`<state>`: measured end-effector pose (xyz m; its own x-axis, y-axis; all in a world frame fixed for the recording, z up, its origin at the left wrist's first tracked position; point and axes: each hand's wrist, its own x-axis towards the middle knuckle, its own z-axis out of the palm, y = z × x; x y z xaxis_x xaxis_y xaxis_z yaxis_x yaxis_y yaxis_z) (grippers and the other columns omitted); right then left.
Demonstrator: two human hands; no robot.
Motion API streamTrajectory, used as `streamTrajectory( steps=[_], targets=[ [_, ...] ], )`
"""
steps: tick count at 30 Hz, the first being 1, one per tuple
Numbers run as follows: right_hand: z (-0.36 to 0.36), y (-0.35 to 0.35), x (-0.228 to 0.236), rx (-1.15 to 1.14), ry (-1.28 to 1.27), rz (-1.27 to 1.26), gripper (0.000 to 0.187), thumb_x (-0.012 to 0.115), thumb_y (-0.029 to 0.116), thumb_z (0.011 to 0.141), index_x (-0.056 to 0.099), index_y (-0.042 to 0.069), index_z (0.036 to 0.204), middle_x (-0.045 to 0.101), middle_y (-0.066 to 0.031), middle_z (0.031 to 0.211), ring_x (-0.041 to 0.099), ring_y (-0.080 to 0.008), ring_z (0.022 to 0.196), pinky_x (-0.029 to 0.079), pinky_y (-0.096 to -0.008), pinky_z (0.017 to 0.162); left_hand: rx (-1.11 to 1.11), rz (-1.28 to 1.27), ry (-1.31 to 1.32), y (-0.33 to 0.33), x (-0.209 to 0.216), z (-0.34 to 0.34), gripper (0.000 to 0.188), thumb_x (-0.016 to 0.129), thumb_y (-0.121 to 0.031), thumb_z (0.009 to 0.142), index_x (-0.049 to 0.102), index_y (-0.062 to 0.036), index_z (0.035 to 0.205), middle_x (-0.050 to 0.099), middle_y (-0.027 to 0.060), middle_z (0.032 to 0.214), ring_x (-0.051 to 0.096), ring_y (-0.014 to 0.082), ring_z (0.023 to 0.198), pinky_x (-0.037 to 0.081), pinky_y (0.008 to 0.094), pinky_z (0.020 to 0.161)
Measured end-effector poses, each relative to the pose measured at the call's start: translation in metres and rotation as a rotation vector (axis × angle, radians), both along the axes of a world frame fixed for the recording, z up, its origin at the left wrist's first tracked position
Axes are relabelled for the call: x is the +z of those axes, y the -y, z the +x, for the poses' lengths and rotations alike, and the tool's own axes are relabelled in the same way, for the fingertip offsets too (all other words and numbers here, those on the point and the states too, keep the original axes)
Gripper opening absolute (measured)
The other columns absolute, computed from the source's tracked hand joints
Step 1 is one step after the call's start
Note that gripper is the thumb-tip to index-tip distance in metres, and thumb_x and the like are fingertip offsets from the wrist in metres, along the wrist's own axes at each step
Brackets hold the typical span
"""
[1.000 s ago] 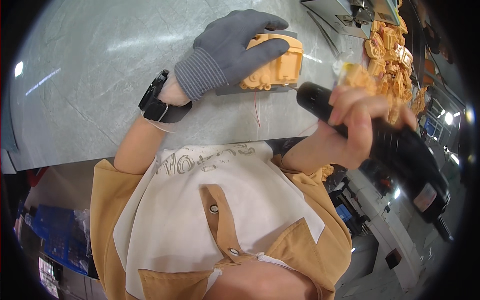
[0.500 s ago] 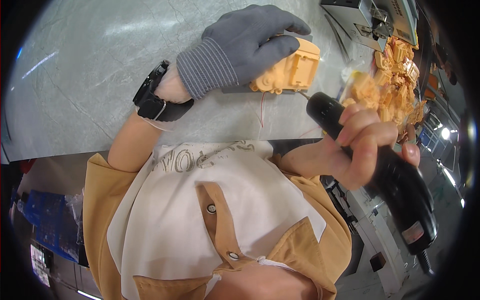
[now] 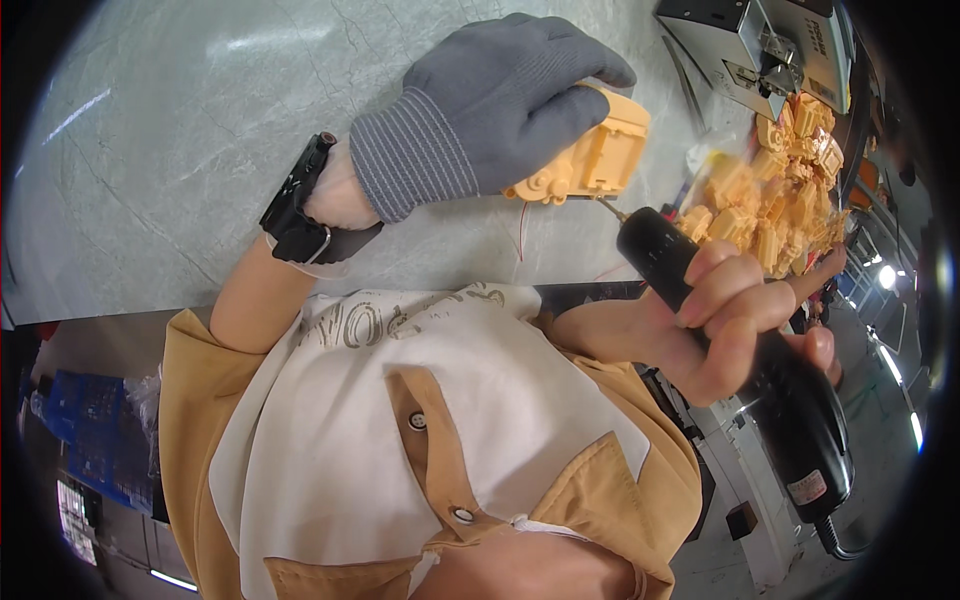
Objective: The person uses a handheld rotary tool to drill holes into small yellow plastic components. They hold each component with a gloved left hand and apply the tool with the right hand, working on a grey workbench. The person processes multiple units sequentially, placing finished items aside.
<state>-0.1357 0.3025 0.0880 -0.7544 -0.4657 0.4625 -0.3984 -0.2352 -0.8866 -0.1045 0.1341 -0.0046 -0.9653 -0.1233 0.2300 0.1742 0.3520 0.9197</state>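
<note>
My left hand (image 3: 510, 105), in a grey knitted glove, grips a yellow-orange plastic housing (image 3: 612, 150) on the grey table. The glove hides the housing's left part; a rectangular recess and small round bosses show on the rest. A thin red wire (image 3: 522, 232) hangs from its near side. My bare right hand (image 3: 735, 315) is wrapped round a black electric screwdriver (image 3: 795, 405), which slants up and left. Its thin bit (image 3: 611, 208) reaches the housing's near edge; whether the tip touches a screw is too small to tell.
A heap of similar yellow-orange plastic parts (image 3: 785, 190) lies at the right of the table (image 3: 250, 150). Behind it stands a metal box-shaped device (image 3: 735, 60). What looks like another person's arm (image 3: 825, 270) shows beyond the heap. A cord (image 3: 830, 540) leaves the screwdriver's lower end.
The housing and my left hand sit slightly lower in the view, and the screwdriver's nose has shifted down with them. Both hands keep their hold.
</note>
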Motion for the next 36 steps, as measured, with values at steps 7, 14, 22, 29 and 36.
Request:
streamTrajectory(
  steps=[7, 14, 22, 29, 36],
  targets=[
    [-0.001, -0.004, -0.001, 0.029, -0.012, 0.001, 0.047, 0.057, 0.000, 0.080, 0.033, 0.014, 0.118, 0.045, -0.0071, 0.063, 0.047, -0.0189, 0.044, 0.042, -0.0336, 0.045, -0.017, -0.065, -0.014, 0.003, -0.003, -0.001, 0.026, 0.049, -0.021, 0.088, 0.060, -0.0093, 0.107, 0.062, 0.0073, 0.101, 0.059, 0.0234, 0.093, 0.045, 0.0332, 0.084],
    [-0.001, -0.004, 0.001, 0.065, 0.022, 0.024, 0.051, 0.057, 0.001, 0.082, 0.031, 0.017, 0.124, 0.047, -0.0068, 0.066, 0.048, -0.0197, 0.046, 0.042, -0.0352, 0.047, -0.030, -0.061, 0.010, 0.003, -0.002, -0.001, 0.026, 0.048, -0.021, 0.088, 0.060, -0.0096, 0.108, 0.062, 0.0075, 0.102, 0.059, 0.0236, 0.094, 0.045, 0.0333, 0.083],
    [-0.002, -0.009, -0.002, 0.091, 0.026, 0.003, 0.051, 0.056, 0.000, 0.083, 0.030, 0.016, 0.124, 0.047, -0.0073, 0.068, 0.049, -0.0213, 0.048, 0.042, -0.0382, 0.048, -0.031, -0.051, 0.004, 0.004, -0.001, 0.000, 0.026, 0.048, -0.021, 0.088, 0.060, -0.0088, 0.107, 0.062, 0.0080, 0.102, 0.059, 0.0240, 0.093, 0.046, 0.0334, 0.083],
    [-0.006, -0.004, 0.002, 0.129, 0.032, -0.032, 0.056, 0.054, -0.004, 0.080, 0.029, 0.016, 0.127, 0.049, -0.0089, 0.066, 0.048, -0.0219, 0.048, 0.043, -0.0388, 0.051, -0.048, -0.055, -0.011, 0.007, -0.003, 0.001, 0.027, 0.048, -0.019, 0.087, 0.058, -0.0054, 0.108, 0.060, 0.0105, 0.101, 0.058, 0.0244, 0.091, 0.045, 0.0332, 0.083],
    [-0.134, -0.012, 0.020, -0.311, 0.108, -0.355, 0.035, 0.052, -0.006, 0.072, 0.042, -0.002, 0.106, 0.049, -0.0074, 0.054, 0.049, -0.0180, 0.044, 0.045, -0.0332, 0.051, -0.031, -0.008, 0.011, 0.006, 0.000, 0.000, 0.026, 0.049, -0.016, 0.087, 0.057, -0.0023, 0.108, 0.059, 0.0123, 0.099, 0.058, 0.0240, 0.088, 0.046, 0.0320, 0.080]
  ],
)
